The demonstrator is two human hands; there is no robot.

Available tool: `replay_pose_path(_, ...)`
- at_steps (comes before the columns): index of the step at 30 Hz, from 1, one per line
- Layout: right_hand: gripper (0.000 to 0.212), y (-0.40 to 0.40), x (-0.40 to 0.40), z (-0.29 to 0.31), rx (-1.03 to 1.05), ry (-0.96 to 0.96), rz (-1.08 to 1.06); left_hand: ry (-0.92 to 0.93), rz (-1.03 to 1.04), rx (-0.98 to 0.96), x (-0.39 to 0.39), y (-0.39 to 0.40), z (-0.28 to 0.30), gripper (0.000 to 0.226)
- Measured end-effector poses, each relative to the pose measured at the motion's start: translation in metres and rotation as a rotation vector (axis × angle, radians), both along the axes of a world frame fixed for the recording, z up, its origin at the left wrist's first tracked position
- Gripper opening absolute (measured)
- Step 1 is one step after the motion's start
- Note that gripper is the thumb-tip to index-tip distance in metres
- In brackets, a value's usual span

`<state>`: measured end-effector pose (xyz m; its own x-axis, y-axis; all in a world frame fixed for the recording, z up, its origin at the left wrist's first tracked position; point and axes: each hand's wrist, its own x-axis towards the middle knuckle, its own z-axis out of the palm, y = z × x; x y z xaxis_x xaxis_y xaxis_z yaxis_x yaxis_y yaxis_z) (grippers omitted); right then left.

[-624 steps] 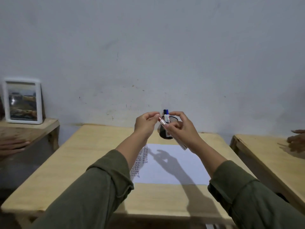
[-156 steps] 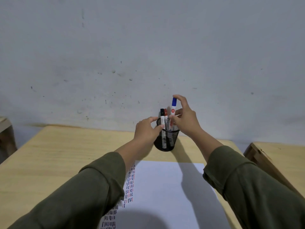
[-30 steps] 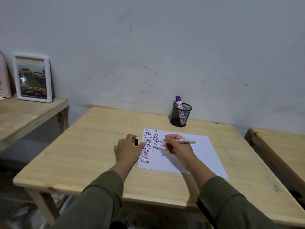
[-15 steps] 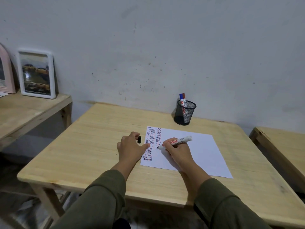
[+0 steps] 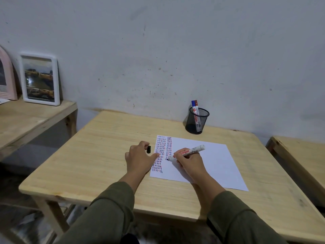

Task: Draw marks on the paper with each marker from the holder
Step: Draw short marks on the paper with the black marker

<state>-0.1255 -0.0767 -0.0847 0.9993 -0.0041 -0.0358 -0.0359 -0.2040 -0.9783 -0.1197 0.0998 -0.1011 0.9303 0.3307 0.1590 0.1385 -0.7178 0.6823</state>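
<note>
A white sheet of paper (image 5: 211, 161) lies on the wooden table (image 5: 105, 155), with two columns of short red, blue and black dashes along its left side. My right hand (image 5: 189, 162) grips an uncapped white marker (image 5: 192, 150), its black tip touching the paper at the foot of the second column. My left hand (image 5: 139, 159) rests at the paper's left edge and pinches the marker's black cap (image 5: 148, 149). A black mesh holder (image 5: 197, 123) stands at the back of the table with a blue-capped and a red-capped marker (image 5: 194, 106) in it.
To the left, a second wooden table (image 5: 26, 120) carries a white-framed picture (image 5: 40, 79) and a pink frame (image 5: 6, 80) leaning on the wall. A third table (image 5: 302, 155) shows at the right edge. The grey wall runs right behind the holder.
My right hand has lowered the marker, so its tip now touches the paper low in the second column. My left hand still holds the cap at the paper's edge.
</note>
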Motion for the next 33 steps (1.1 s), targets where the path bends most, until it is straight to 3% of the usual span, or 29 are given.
replay_pose_path(10, 0.009, 0.000, 0.000, 0.004, 0.185, 0.015, -0.076, -0.072, 0.015, -0.146, 0.000, 0.001, -0.002, 0.019)
replay_pose_path(19, 0.009, 0.005, 0.007, 0.057, 0.294, -0.117, -0.006, -0.059, 0.159, -0.938, 0.003, -0.021, 0.035, 0.005)
replay_pose_path(21, 0.008, 0.007, 0.006, 0.068, 0.285, -0.154, 0.021, -0.062, 0.134, -1.027, 0.007, -0.028, 0.045, 0.013)
replay_pose_path(33, 0.006, 0.000, 0.001, 0.086, 0.236, -0.234, 0.025, -0.068, 0.037, -1.164, 0.007, -0.052, 0.076, 0.018)
